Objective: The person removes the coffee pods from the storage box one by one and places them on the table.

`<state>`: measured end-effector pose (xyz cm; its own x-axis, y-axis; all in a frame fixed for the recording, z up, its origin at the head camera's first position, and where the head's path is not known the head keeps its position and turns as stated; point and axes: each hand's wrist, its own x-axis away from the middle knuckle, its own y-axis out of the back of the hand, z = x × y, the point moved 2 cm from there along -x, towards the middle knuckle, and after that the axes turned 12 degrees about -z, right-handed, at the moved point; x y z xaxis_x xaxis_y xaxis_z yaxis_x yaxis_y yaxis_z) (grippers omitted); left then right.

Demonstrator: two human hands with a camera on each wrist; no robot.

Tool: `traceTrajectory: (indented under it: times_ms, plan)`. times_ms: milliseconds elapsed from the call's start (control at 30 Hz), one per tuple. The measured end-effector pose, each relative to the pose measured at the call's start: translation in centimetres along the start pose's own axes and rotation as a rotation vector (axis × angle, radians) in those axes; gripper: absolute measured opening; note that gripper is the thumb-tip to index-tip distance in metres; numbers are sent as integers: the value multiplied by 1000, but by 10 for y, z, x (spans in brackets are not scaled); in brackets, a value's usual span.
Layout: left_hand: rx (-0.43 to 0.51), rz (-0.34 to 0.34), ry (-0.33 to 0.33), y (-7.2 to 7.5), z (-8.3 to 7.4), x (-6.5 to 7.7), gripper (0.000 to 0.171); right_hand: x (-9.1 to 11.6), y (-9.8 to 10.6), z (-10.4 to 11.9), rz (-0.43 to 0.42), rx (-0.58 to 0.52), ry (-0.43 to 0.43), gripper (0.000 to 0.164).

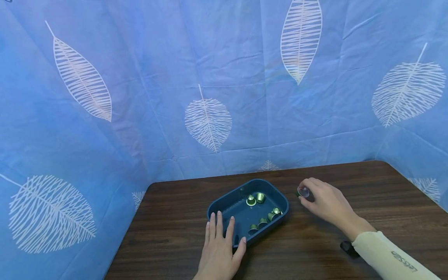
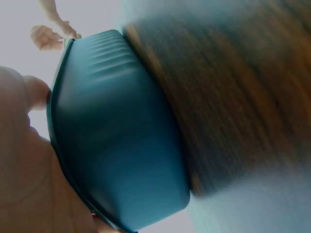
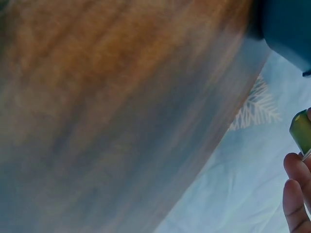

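A dark blue tray [image 1: 241,213] rests on the table, with several green coffee capsules [image 1: 260,198] lying in it, some near the far side and others along its right wall. My left hand [image 1: 219,254] lies over the near left rim, fingers spread and fairly straight; the left wrist view has it against the tray's outer wall [image 2: 121,131]. To the right of the tray, my right hand [image 1: 327,202] pinches one coffee capsule [image 1: 303,192] between thumb and fingers. Its green side [image 3: 302,132] shows at the right edge of the right wrist view.
The dark wood table [image 1: 168,229] extends on both sides of the tray. A blue cloth [image 1: 241,116] with white leaf prints hangs behind the table and at its sides. A small black object [image 1: 349,249] is by the right sleeve [image 1: 388,254].
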<state>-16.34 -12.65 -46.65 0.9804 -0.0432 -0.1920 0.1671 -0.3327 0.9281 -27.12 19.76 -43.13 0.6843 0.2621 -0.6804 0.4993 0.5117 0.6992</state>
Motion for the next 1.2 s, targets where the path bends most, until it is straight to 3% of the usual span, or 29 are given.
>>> traceTrajectory:
  times_ms: [200,467,1000,1200]
  plan:
    - [-2,-4,4,-4,0,0,74,14,0,-8,-39,-5,-88,30]
    - [17,-14,2,-4,0,1,74,24,-3,-16,-4,-29,-161,28]
    - [2,-14,1,-3,0,-2,76,30,-3,-26,21,3,-176,27]
    - [6,-11,1,-2,0,-1,76,30,-2,-26,92,24,-168,27]
